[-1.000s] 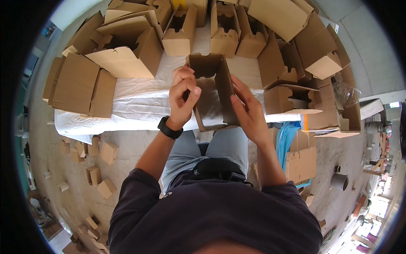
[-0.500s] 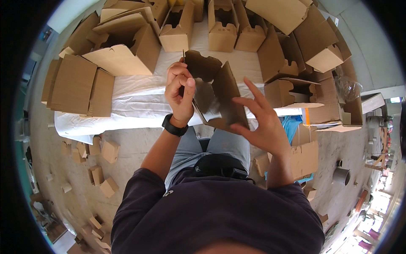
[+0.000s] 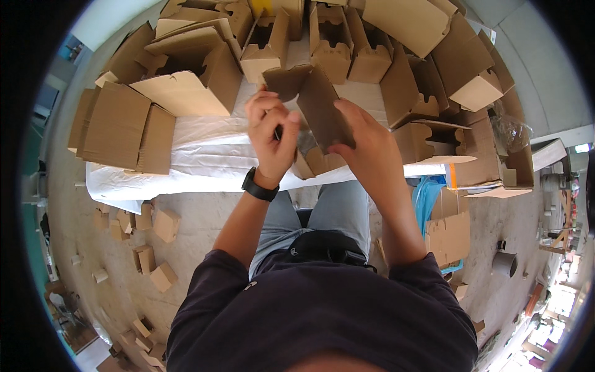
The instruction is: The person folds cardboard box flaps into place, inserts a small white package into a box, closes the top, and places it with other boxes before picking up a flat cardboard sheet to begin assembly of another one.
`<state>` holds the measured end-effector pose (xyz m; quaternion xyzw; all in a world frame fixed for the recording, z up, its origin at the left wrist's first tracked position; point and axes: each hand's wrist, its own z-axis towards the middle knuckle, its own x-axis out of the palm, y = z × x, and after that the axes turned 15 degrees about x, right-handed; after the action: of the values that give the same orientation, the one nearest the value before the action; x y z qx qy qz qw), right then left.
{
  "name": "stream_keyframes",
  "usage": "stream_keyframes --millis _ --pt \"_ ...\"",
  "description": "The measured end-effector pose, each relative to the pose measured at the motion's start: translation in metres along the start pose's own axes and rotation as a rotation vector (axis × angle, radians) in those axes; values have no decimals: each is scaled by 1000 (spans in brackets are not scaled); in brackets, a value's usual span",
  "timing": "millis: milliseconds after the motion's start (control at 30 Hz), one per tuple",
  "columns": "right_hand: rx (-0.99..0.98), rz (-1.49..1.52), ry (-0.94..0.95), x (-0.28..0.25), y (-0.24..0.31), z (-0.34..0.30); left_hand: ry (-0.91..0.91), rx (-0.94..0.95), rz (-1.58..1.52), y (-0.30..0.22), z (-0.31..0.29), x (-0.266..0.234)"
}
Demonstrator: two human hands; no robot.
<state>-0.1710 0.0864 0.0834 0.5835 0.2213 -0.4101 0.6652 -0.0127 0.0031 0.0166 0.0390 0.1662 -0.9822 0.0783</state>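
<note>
Between my hands, above my lap and the table's near edge, is a small brown cardboard box (image 3: 323, 106) with notched flaps, its top open and its walls tilted. My left hand (image 3: 271, 127), with a black watch on the wrist, grips its left wall, fingers curled and thumb pointing up. On the other side, my right hand (image 3: 370, 135) has thumb and fingers closed around the edge of the right panel. Part of the box's left wall and lower end is hidden behind my fingers.
A white-covered table (image 3: 204, 139) carries many open cardboard boxes: a large one (image 3: 176, 90) on the left, narrow ones (image 3: 331, 53) at the back, more (image 3: 431, 139) on the right. Small cartons (image 3: 164, 276) lie on the floor at left. Blue plastic (image 3: 424, 198) hangs beside a carton (image 3: 447, 237).
My right hand, spread and apart from the box before, has moved inward and taken hold of its right panel. That panel now leans further left; the left hand keeps its grip.
</note>
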Motion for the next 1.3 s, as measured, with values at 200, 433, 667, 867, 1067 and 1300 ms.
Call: stream_keyframes --millis 200,433,667,867,1067,1300 --pt "65 -193 -96 17 -5 -3 408 19 0 5 13 -21" --pt "46 43 -19 25 -4 -12 642 -7 101 9 14 -28" --pt "109 167 -33 34 -13 -16 751 -1 129 17 15 -27" --pt "155 318 9 37 -9 -17 911 -1 107 18 20 -33" --pt "158 392 3 42 -13 -17 863 33 110 22 19 -30" --pt "120 430 -110 48 -18 -11 540 -129 92 16 14 -21"
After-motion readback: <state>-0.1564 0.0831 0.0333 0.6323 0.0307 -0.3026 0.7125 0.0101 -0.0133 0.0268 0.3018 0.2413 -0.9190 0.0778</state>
